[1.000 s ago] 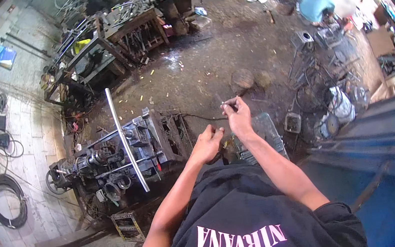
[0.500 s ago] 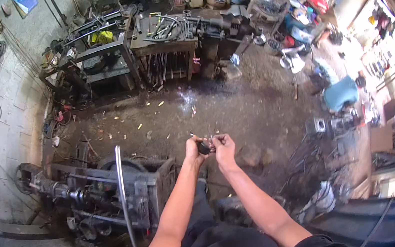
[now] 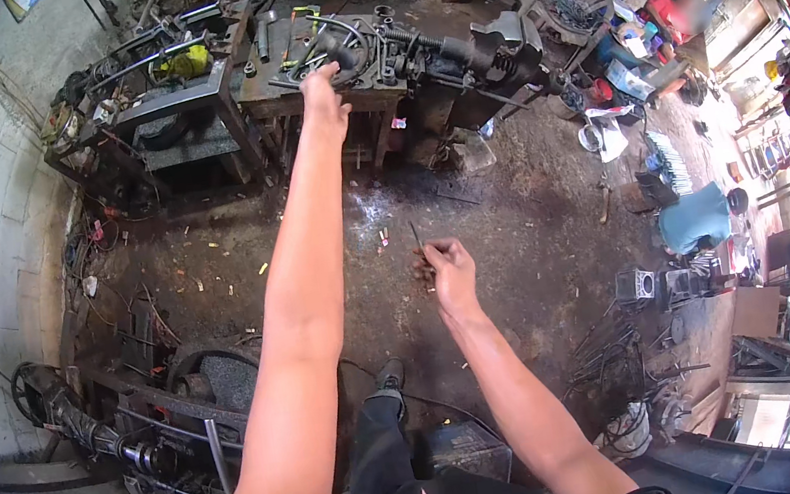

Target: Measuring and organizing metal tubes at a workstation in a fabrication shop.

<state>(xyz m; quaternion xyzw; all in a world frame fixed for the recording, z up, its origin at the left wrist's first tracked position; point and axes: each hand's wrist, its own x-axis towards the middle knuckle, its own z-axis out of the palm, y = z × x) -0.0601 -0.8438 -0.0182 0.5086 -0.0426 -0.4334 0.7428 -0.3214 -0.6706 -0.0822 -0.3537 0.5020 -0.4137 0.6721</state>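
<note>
Right fingers: the right hand (image 3: 447, 270) is pinched shut on a thin metal rod (image 3: 417, 240), whose free end points up toward 12 o'clock over the dirt floor (image 3: 513, 220).
Left fingers: the left hand (image 3: 323, 95) reaches far out to the cluttered desk (image 3: 279, 102) at 12 o'clock; its fingers curl down among the metal parts, and I cannot tell whether they grip anything.
Change: half a second ago both hands met at one small piece in front of the body; now they are well apart, the left gone out to the desk and the right keeping the rod alone. My reading is that the two-handed handling has ended and the left is fetching something off the desk.
Rod's place: in the right hand, at mid-frame, clear of the floor and of the desk.
Count: two hands, one rod, one desk under the left hand, one second workbench (image 3: 163, 108) at 10 o'clock of it.
Outward: one engine-like machine (image 3: 458, 46) lies at 1 o'clock, one frame machine (image 3: 137, 425) at 8 o'clock, one shoe (image 3: 390, 377) below the right wrist.
</note>
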